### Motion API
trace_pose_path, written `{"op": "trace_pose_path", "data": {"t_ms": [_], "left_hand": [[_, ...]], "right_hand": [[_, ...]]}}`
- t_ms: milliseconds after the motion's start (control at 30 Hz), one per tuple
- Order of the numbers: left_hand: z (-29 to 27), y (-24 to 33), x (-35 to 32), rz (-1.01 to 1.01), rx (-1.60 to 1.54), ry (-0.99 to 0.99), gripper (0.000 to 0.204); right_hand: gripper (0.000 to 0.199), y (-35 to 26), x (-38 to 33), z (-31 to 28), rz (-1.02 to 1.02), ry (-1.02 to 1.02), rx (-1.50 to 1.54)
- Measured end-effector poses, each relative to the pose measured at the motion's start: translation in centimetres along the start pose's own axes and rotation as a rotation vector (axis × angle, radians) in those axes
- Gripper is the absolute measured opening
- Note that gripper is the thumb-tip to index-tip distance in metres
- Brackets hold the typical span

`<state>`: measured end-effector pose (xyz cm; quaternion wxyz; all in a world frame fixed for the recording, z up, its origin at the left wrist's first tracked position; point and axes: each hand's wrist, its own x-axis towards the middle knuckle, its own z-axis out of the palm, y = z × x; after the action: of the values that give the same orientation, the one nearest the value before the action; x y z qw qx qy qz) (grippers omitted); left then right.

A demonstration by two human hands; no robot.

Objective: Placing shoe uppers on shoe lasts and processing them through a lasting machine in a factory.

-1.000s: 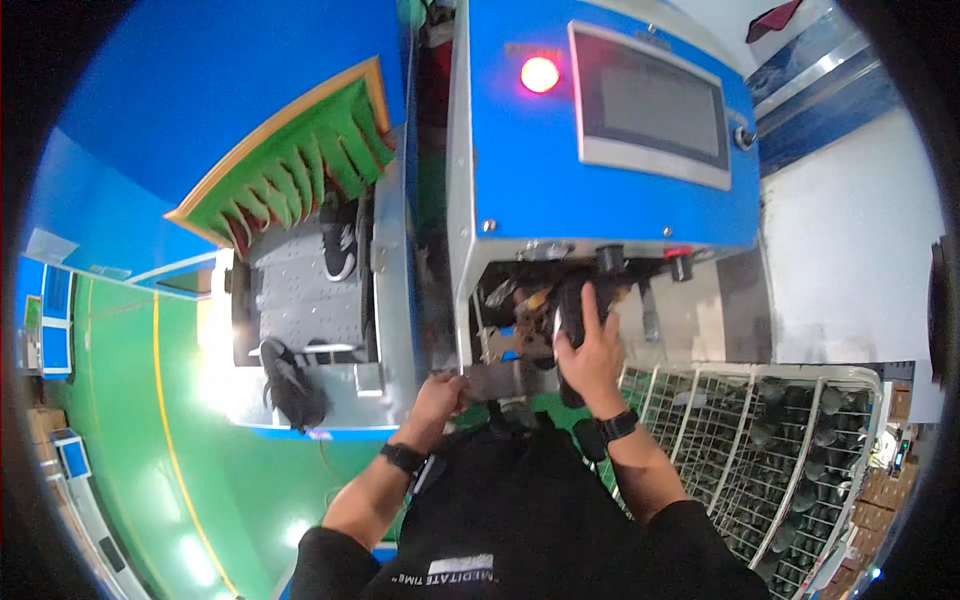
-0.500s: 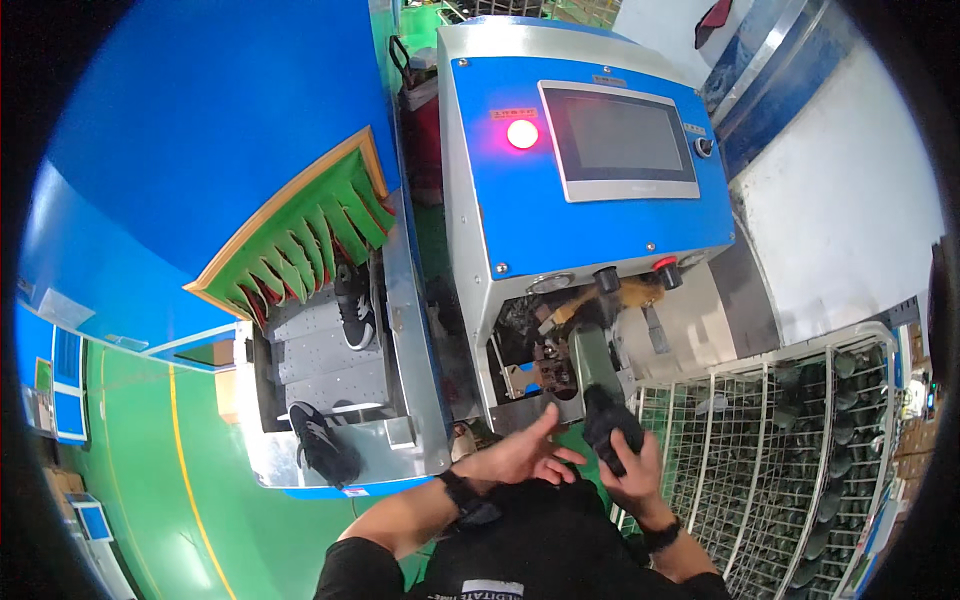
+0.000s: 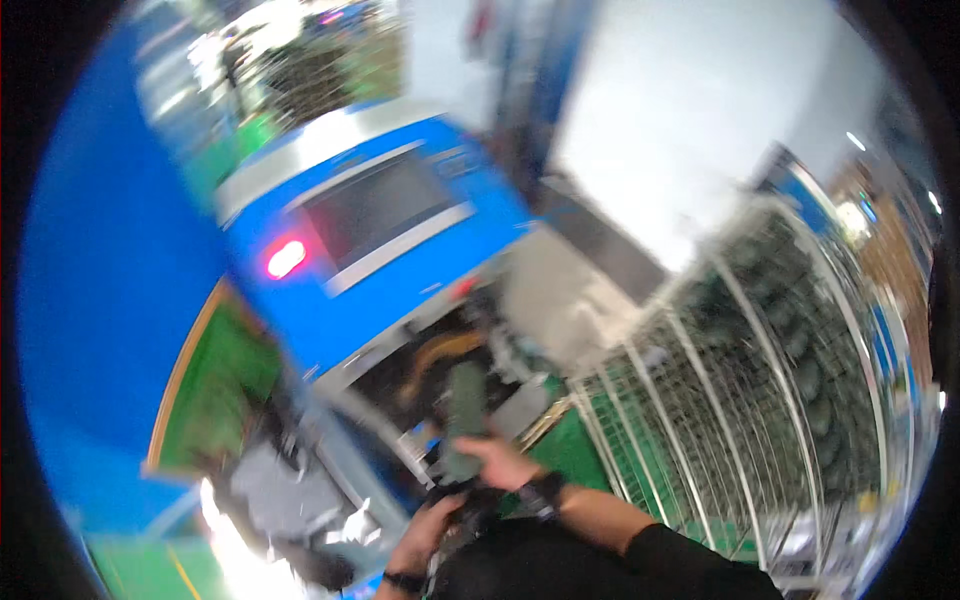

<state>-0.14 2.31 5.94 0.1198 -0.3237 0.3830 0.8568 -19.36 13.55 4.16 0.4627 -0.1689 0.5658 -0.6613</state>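
Head view, heavy motion blur throughout, edges smeared. Far left: blue wall (image 3: 110, 300), featureless. Below it a green panel (image 3: 215, 395) with a tan border, its lower part lost in blur. Bottom left: a grey counter (image 3: 280, 490) with glare across it; whatever lies on it is unreadable.

Centre: blue machine (image 3: 400, 260), tilted in frame, with a dark screen (image 3: 375, 205) and a lit red lamp (image 3: 286, 259). The opening under it is dark; parts inside can't be resolved, only an orange curved piece (image 3: 440, 352).

Left hand (image 3: 425, 535) is low in frame, fingers curled at a dark object just under the right hand; can't tell if it's gripping or only touching. A dark band shows on that wrist.

Right hand (image 3: 500, 460) is closed around the lower end of a dark grey-green shoe (image 3: 463, 415), held upright in front of the machine opening. The shoe's top blurs into the machine interior. Watch (image 3: 545, 492) on that wrist; black sleeve beyond it.

Right: wire rack (image 3: 760, 400) filled with dark items, too blurred to identify; its lower right is cut off by the lens rim.
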Motion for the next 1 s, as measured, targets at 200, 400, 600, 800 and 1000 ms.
{"op": "trace_pose_path", "data": {"t_ms": [200, 400, 600, 800, 1000], "left_hand": [[4.9, -0.1, 0.4, 0.178, 0.01, 0.039, 0.061], [16.8, -0.3, 5.1, 0.131, 0.444, 0.002, 0.062], [27.3, 1.1, 9.7, 0.173, 0.695, -0.172, 0.063], [34.5, 0.5, 11.7, 0.176, 0.852, -0.316, 0.064], [37.1, -0.2, 11.8, 0.212, 0.913, -0.343, 0.064]], "right_hand": [[0.075, -7.9, -7.9, -6.8, -0.208, -0.024, -0.167], [0.075, -23.5, -35.0, -17.9, 0.033, 0.823, -0.669], [0.067, -23.3, -56.1, -22.6, -0.15, 2.064, -0.949], [0.062, -18.9, -73.7, -32.4, 0.518, 2.198, -0.96], [0.061, -17.8, -77.6, -36.8, 0.602, 1.832, -0.894]]}}
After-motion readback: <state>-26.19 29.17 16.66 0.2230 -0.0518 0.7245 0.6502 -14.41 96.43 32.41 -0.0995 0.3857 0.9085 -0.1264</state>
